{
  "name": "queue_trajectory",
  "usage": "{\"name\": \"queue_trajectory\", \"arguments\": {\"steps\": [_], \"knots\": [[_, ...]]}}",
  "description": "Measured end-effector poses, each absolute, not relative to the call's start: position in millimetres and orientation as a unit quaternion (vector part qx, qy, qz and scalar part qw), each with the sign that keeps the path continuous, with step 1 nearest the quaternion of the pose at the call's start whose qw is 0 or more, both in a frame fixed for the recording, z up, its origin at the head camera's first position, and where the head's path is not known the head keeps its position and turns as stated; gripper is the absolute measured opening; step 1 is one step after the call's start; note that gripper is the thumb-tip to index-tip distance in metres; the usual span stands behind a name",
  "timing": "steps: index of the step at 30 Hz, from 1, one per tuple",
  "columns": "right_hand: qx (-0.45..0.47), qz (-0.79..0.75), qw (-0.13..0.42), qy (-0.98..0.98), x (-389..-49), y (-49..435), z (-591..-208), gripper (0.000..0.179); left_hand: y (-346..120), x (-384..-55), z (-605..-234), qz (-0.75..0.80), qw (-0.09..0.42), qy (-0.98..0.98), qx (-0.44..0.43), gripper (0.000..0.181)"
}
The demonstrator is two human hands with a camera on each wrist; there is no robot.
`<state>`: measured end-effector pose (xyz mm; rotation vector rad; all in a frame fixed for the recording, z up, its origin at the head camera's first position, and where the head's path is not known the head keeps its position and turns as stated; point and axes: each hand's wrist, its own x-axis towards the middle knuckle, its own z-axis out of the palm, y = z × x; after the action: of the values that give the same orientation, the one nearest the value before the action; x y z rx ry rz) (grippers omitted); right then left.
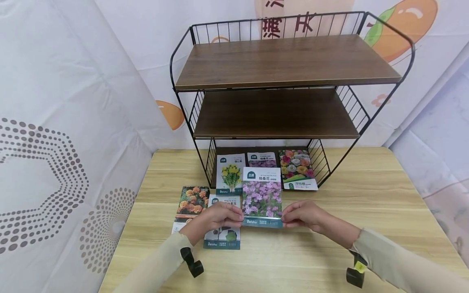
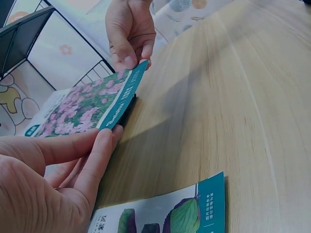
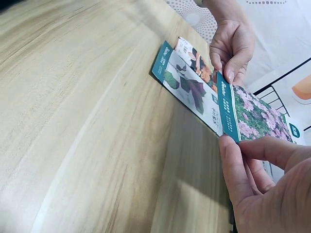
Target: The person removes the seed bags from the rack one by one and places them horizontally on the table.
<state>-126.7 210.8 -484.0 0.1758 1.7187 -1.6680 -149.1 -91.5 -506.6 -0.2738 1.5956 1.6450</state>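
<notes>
Pink-flower seed packet (image 1: 261,197) is up in front of the rack (image 1: 286,61), tilted, over the front-middle of the wooden table (image 1: 366,203). Left hand (image 1: 221,216) pinches its lower left corner, right hand (image 1: 302,213) pinches the lower right corner, thumbs and fingers closed on the card. On the rack's bottom tier, left to right: yellow-flower packet (image 1: 231,175) by the left end, a second purple-flower packet (image 1: 261,160) mid-shelf, partly hidden by the held one, multicoloured-flower packet (image 1: 296,169) by the right end. Purple-leaf packet (image 1: 222,243) lies on the table under the left hand; orange-flower packet (image 1: 192,201) is beside it, toward the table's left edge; left hand and sleeve cover parts of both. Middle shelf (image 1: 275,112) overhangs the bottom tier; wire sides close off its left and right ends, its front is open toward the hands. Can't tell if the held packet touches the tier's front edge. Bare wood runs from the right hand to the table's right edge, also between the forearms toward the near side. Patterned cloth (image 1: 47,81) rises along the table's left edge and behind the rack.
</notes>
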Motion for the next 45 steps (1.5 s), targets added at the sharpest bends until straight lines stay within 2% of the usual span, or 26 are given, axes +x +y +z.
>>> {"name": "queue_trajectory", "arguments": {"steps": [11, 26, 38, 45], "knots": [[0.104, -0.633, 0.399, 0.655, -126, 206, -492, 0.012, -97, -147, -511, 0.620, 0.461, 0.623, -0.121, 0.016], [0.106, -0.621, 0.425, 0.650, -118, 206, -507, 0.013, -95, -138, -522, 0.591, 0.502, 0.620, -0.120, 0.013], [0.121, -0.609, 0.438, 0.650, -112, 203, -511, 0.015, -94, -129, -530, 0.576, 0.508, 0.628, -0.123, 0.010], [0.124, -0.612, 0.445, 0.642, -109, 203, -515, 0.014, -94, -124, -531, 0.573, 0.501, 0.635, -0.131, 0.015]]}}
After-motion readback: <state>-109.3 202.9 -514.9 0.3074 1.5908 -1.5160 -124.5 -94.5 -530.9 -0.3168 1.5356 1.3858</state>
